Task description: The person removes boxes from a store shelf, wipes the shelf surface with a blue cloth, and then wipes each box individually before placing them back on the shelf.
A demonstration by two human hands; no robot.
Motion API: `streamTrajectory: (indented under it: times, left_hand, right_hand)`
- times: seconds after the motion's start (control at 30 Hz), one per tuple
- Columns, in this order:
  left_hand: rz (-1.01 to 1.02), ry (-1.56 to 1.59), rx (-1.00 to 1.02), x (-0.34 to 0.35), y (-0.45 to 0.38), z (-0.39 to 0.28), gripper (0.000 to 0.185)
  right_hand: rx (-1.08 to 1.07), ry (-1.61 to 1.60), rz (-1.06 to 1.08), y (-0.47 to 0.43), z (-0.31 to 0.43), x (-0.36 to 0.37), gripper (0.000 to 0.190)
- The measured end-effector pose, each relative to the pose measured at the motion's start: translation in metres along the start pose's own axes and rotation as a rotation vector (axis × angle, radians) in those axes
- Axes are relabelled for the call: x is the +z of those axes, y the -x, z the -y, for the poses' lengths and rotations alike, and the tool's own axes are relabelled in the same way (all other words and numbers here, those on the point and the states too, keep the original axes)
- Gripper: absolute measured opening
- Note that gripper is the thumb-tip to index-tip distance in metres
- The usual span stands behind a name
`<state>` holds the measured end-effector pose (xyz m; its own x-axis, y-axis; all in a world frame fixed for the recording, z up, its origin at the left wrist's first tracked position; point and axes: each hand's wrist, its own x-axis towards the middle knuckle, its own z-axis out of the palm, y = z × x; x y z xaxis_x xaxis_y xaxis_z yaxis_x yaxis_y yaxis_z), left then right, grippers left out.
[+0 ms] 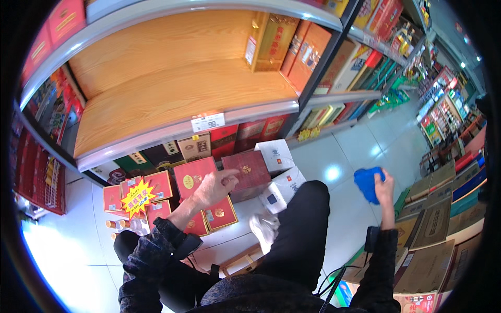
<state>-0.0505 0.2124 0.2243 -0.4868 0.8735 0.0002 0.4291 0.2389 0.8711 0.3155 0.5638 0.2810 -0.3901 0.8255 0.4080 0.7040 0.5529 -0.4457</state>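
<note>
My right hand grips a bunched blue cloth, held out to the right above the tiled floor. To the left, my left hand hovers over gift boxes with its fingers curled and apart, and nothing shows in it. Just beyond its fingertips stands a dark red box with a gold emblem. A brighter red box with a yellow oval lies behind the hand; whether they touch I cannot tell. Before me is a shelf of wood-grain board, with a gold box and an orange-brown box at its right end.
White boxes stand beside my knee. At left, bottles with orange caps stand near red boxes under a yellow star-shaped sign. Cartons are stacked along the right. A price tag hangs on the shelf's metal edge.
</note>
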Motion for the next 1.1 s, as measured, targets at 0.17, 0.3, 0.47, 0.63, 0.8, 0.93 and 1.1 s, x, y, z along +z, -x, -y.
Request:
streamTrajectory:
  times: [0.17, 0.3, 0.47, 0.63, 0.8, 0.93, 1.1]
  left_hand:
    - [0.036, 0.019, -0.075, 0.014, 0.04, 0.022, 0.032]
    - [0.075, -0.045, -0.056, 0.06, 0.047, 0.037, 0.036]
    - [0.215, 0.018, -0.198, 0.145, 0.038, 0.061, 0.051]
    - [0.119, -0.061, -0.16, 0.246, 0.023, 0.09, 0.118]
    - [0.025, 0.093, -0.307, 0.29, -0.032, 0.074, 0.13]
    - [-0.279, 0.254, -0.255, 0.32, -0.06, 0.08, 0.12]
    - [-0.151, 0.5, -0.413, 0.308, -0.072, 0.104, 0.111]
  right_hand:
    - [-0.132, -0.143, 0.077, -0.074, 0.113, 0.015, 0.032]
    - [-0.245, -0.083, 0.248, -0.094, 0.148, 0.08, 0.035]
    - [-0.241, -0.085, 0.455, -0.089, 0.144, 0.168, 0.036]
    - [-0.539, -0.112, 0.734, -0.048, 0.134, 0.208, 0.031]
    - [-0.802, -0.107, 0.826, -0.011, 0.101, 0.253, 0.051]
    - [-0.769, 0.136, 0.944, 0.034, 0.082, 0.281, 0.069]
    - [-0.825, 0.176, 0.913, 0.047, 0.079, 0.277, 0.067]
